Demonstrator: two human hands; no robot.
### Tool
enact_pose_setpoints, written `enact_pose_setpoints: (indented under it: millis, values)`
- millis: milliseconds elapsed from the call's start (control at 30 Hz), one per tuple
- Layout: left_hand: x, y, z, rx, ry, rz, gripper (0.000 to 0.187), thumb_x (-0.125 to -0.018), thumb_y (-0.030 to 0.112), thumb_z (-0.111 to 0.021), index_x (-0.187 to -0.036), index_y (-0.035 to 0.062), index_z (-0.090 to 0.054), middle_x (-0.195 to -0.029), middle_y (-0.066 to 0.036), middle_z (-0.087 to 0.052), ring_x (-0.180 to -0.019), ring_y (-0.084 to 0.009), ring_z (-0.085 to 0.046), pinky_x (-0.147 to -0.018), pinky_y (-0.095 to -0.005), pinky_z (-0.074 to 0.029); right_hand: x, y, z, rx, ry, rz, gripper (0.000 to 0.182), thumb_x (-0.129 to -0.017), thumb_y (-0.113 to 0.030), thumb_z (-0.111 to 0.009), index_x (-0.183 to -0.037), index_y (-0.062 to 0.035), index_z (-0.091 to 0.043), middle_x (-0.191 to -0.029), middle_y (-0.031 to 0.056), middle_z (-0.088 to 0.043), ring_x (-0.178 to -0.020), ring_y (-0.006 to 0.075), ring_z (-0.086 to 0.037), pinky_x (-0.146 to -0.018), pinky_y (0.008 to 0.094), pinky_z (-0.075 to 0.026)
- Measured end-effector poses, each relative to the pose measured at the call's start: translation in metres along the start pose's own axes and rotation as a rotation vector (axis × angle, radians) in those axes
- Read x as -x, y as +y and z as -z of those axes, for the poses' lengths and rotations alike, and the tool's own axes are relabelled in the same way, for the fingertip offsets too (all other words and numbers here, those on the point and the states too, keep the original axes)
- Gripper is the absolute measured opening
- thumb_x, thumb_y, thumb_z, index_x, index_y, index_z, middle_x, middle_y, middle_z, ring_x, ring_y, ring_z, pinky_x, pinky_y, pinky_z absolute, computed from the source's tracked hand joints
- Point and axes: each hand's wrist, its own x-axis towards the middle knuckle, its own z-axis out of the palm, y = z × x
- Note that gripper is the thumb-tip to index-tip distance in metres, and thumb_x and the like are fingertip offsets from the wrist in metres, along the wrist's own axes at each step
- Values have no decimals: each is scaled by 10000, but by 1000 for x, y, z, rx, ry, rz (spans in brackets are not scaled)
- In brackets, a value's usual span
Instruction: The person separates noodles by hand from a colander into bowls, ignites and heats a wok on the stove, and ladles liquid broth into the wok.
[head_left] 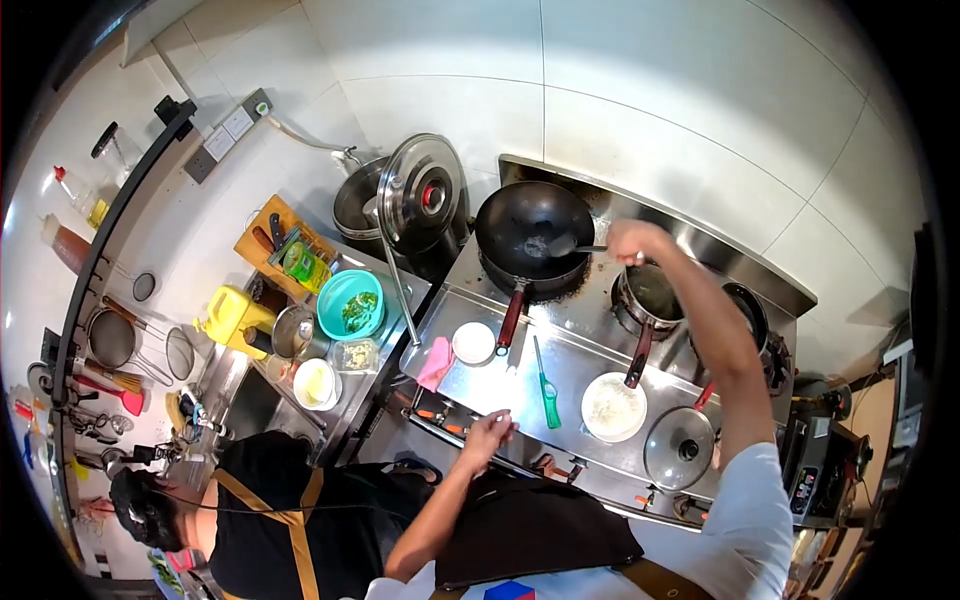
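Note:
My right hand [640, 243] is closed around the handle of a ladle [565, 246], reaching over the stove. The ladle's head rests inside a black wok [528, 222] on the back left burner; a small wet-looking patch shows at the wok's bottom. The wok's reddish-brown handle [512, 318] points toward me. My left hand [487, 441] hovers by the front edge of the stove, fingers loosely bent and somewhat apart, with nothing visible in it. Nearby on the steel top are a pink cloth [436, 364], a small white bowl [474, 343] and a green lighter [549, 398].
A saucepan [652, 295], a white plate [614, 407] and a glass lid [680, 449] are to the right. Leftward stand a lidded stockpot [362, 200], a turquoise bowl [350, 304] with chopped greens and a yellow jug [236, 320]. A co-worker [262, 510] stands close at my left.

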Motion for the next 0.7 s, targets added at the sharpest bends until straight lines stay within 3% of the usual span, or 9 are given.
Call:
enact_pose_setpoints:
  millis: [133,233,267,333,367,400,467,567,700]
  values:
    - [20,-41,6,92,2,19,444,-949,270,-532,-1284,-12,-458,-981,-53,-641,-726,-87,-557,-653,-223,-465,14,-9,23,61,-186,-37,147,-780,-102,-556,-725,31,-586,-587,88,-576,-416,144,-502,-350,293,-408]
    - [28,-56,7,149,20,49,446,-954,257,-523,-1289,-25,-437,-984,-58,-634,-746,-105,-576,-653,-250,-473,-13,5,-32,-82,-68,-66,149,-753,-84,-489,-755,30,-585,-597,105,-578,-429,170,-523,-340,322,-418]
    - [29,-59,9,176,27,51,450,-955,255,-521,-1292,-29,-430,-988,-59,-629,-750,-107,-577,-653,-250,-474,-44,27,-67,8,-1,50,152,-755,-74,-474,-780,31,-580,-617,124,-579,-425,212,-545,-321,350,-419]
    - [31,-70,13,104,45,7,442,-957,264,-516,-1289,-18,-440,-984,-48,-633,-747,-105,-578,-667,-252,-467,-49,15,-130,-88,312,36,246,-803,-137,-518,-881,63,-639,-835,262,-636,-744,380,-648,-669,460,-526]
    - [33,-67,14,106,55,9,426,-950,250,-528,-1275,-17,-459,-969,-54,-638,-742,-96,-567,-668,-248,-469,-82,28,-167,148,474,60,307,-852,-170,-511,-1089,-3,-611,-924,262,-630,-840,383,-634,-735,474,-510]
    - [37,-65,15,105,65,13,410,-944,236,-540,-1262,-15,-478,-953,-60,-642,-738,-88,-555,-669,-243,-471,-82,23,-182,145,481,68,307,-852,-170,-511,-1089,-3,-611,-924,262,-630,-840,383,-634,-735,474,-510]
    - [41,-68,21,-25,72,1,429,-944,255,-537,-1263,-25,-478,-964,-67,-647,-740,-94,-555,-673,-246,-469,-86,1,-198,-251,681,-95,362,-885,-228,-513,-1232,-134,-562,-965,241,-629,-890,395,-614,-779,478,-488]
    - [43,-71,28,-116,79,-2,447,-945,292,-530,-1286,10,-471,-989,-42,-652,-782,-112,-598,-693,-261,-467,-86,-8,-195,-395,736,-75,382,-898,-247,-510,-1278,-234,-532,-970,221,-635,-893,408,-603,-794,484,-474]
    - [42,-60,23,-101,53,4,447,-941,273,-536,-1279,-13,-468,-965,-64,-650,-772,-113,-585,-693,-257,-473,-53,-16,-179,-406,820,-41,403,-899,-258,-520,-1301,-234,-508,-910,216,-642,-854,405,-608,-771,472,-475]
